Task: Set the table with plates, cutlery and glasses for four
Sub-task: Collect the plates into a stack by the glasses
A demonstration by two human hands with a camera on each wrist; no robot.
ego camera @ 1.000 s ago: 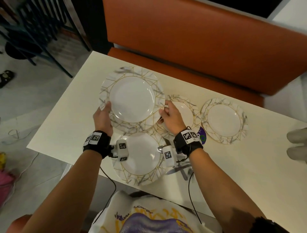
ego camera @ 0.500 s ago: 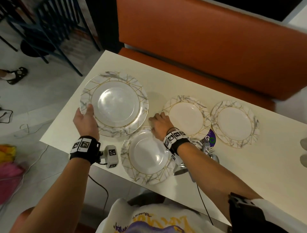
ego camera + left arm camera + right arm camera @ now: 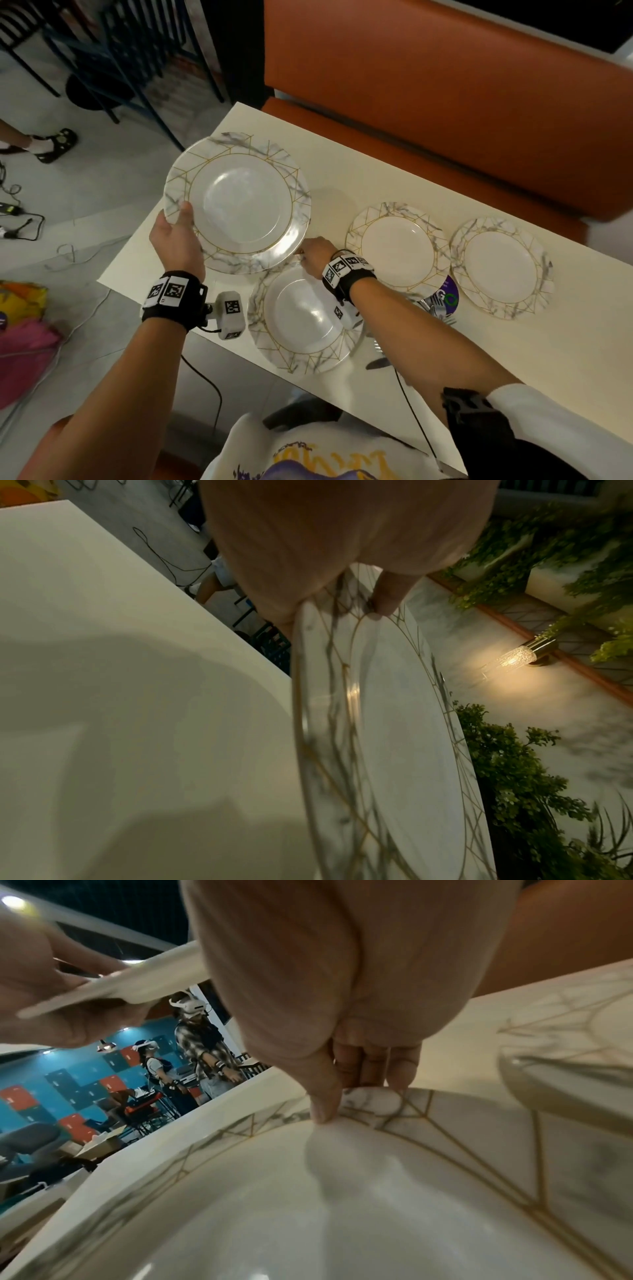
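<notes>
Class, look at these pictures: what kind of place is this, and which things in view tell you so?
Probably a restaurant or café. An orange padded booth bench runs along a cream table being laid with matching marble-patterned plates, and more tables and chairs stand in the room behind.

A cream table [image 3: 394, 192] carries three marbled plates: a near plate [image 3: 303, 318] at the front edge, a middle plate [image 3: 397, 248] and a far-right plate [image 3: 501, 267], with cutlery [image 3: 440, 308] lying between them on a purple disc [image 3: 450, 294].
</notes>
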